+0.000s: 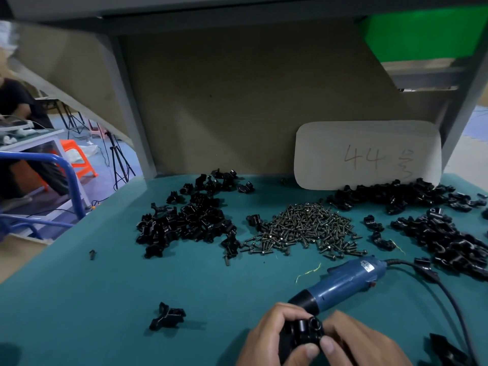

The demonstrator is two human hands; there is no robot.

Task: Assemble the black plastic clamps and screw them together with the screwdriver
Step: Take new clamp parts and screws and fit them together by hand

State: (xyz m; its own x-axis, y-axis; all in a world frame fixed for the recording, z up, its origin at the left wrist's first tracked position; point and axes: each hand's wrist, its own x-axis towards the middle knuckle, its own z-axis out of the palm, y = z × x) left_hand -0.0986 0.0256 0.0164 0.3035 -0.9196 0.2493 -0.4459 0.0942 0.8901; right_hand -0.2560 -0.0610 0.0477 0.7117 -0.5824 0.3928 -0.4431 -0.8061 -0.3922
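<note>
Both hands meet at the bottom of the view on one black plastic clamp (303, 332). My left hand (269, 339) curls round its left side, thumb on the front. My right hand (364, 342) pinches its right side. Just behind them the blue electric screwdriver (346, 280) lies on the green mat, its black tip toward my hands and its cord running off to the right. A heap of dark screws (303, 228) sits mid-table. Piles of black clamp parts lie left (184, 220) and right (443, 233) of it.
A single clamp part (167, 317) lies alone at the lower left, another (446, 350) at the lower right by the cord. A card marked 44 (367, 154) leans on the back board. The table's left edge (66, 241) drops toward a blue rail; a person sits beyond.
</note>
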